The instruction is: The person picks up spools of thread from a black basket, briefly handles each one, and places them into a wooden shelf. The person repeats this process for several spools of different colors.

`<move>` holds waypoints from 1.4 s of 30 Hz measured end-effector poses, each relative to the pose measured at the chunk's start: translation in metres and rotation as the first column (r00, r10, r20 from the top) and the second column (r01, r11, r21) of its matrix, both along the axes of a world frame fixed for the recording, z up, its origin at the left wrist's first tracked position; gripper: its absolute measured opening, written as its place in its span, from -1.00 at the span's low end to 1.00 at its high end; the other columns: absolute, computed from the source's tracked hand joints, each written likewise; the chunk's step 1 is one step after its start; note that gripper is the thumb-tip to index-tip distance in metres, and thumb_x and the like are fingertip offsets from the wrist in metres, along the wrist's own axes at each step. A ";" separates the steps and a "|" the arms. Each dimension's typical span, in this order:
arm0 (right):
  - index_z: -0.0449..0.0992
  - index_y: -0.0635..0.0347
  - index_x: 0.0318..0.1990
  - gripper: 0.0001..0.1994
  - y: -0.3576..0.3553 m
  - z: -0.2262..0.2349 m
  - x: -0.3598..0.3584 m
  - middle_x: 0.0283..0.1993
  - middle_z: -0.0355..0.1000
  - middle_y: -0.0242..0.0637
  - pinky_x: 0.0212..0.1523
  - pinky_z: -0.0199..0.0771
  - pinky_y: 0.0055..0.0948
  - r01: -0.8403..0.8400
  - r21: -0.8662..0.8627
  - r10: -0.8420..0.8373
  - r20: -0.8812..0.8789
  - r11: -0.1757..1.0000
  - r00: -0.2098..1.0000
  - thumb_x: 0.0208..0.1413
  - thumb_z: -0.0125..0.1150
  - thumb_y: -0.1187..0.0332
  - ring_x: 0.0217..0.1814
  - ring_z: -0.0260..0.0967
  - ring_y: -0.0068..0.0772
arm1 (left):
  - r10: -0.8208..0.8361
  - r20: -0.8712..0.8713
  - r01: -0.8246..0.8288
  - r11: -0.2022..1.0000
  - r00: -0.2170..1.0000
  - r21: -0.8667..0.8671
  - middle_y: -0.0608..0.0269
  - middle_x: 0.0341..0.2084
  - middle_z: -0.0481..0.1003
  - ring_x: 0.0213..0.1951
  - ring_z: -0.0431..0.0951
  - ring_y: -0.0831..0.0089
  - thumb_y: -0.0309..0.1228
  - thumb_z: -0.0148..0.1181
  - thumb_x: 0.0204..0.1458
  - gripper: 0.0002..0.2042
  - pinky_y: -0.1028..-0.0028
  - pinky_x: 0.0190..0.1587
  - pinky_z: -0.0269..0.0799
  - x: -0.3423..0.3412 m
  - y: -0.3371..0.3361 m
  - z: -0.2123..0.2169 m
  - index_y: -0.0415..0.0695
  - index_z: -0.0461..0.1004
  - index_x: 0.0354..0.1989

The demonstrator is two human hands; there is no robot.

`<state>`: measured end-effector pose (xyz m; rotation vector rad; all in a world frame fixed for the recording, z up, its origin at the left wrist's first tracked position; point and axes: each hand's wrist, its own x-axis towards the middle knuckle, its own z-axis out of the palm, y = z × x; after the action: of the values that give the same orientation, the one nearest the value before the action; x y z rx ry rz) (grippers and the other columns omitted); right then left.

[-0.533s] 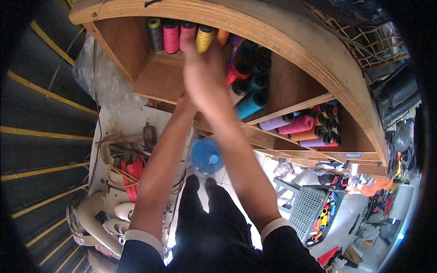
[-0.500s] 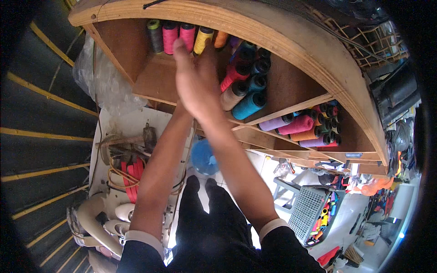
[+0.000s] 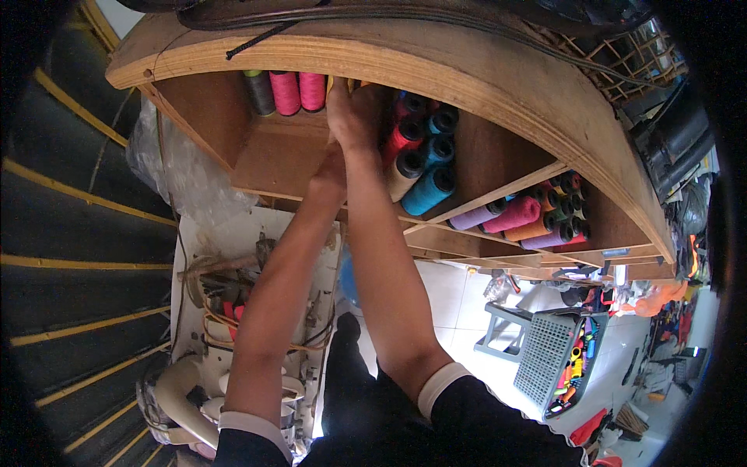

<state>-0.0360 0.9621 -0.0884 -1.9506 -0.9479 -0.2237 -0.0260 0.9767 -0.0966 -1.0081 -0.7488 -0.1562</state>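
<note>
Up in the far wooden shelf compartment (image 3: 288, 156), the right hand (image 3: 359, 117) reaches among the thread cones, fingers curled round a yellow cone (image 3: 336, 80) beside two pink cones (image 3: 299, 91). Half hidden beneath it, the left hand (image 3: 331, 173) steadies; its grip cannot be told.

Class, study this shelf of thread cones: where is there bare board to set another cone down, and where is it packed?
Free: the bare board in front of the grey and pink cones, between the compartment's left wall and the right hand. Crowded: the stacked red, blue and cream cones right of that hand, and the lower shelf's purple, pink and orange cones. The left hand is mostly hidden.
</note>
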 end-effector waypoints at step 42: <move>0.30 0.33 0.09 -0.39 -0.046 0.056 -0.050 0.07 0.31 0.16 0.17 0.19 -0.10 0.071 0.157 -0.022 -0.295 0.985 0.955 0.11 0.05 -0.06 0.16 0.25 0.11 | -0.414 0.770 0.772 -0.212 0.485 -0.600 0.09 -0.01 0.41 0.08 0.34 0.14 -0.33 0.03 0.06 -0.60 0.08 0.07 0.20 -0.058 -0.003 -0.038 -0.14 0.32 0.09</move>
<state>-0.0863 0.9166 -0.0324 -1.7925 -0.6678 -0.0366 -0.0836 0.9735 -0.1345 -2.7406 -0.4322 -0.8557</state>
